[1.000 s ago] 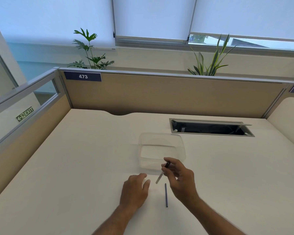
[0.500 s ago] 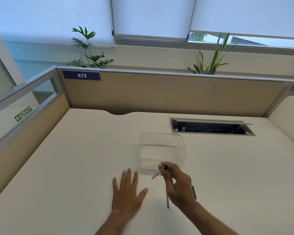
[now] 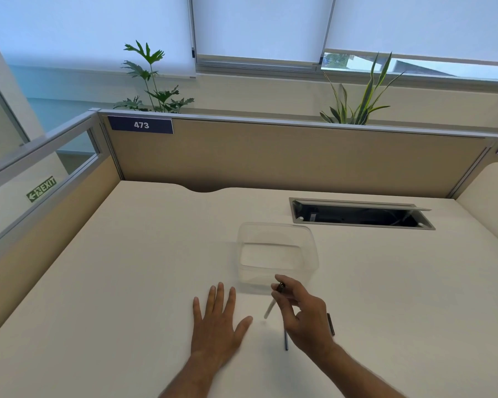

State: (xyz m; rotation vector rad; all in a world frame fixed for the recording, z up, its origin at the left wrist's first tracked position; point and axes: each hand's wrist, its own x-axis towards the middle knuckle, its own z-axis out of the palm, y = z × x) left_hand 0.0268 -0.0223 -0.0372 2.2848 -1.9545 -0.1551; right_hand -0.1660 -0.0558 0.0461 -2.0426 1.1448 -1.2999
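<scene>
Two hands work over the cream table [image 3: 121, 282]. The right hand [image 3: 306, 320] is raised just above the surface, its grip pinching a white pen [image 3: 270, 310] between thumb and fingers. The pen slants down to the left with its dark end up at the fingertips, just in front of the near wall of a clear plastic container [image 3: 312, 254]. The left hand [image 3: 217, 323] lies flat on the table, fingers spread, its grip released. A dark pen [image 3: 286, 341] lies on the table partly under the right hand, and a second dark pen [image 3: 331, 324] shows at that hand's right side. Farther back, an open cable hatch [image 3: 360, 215] sits in the table.
</scene>
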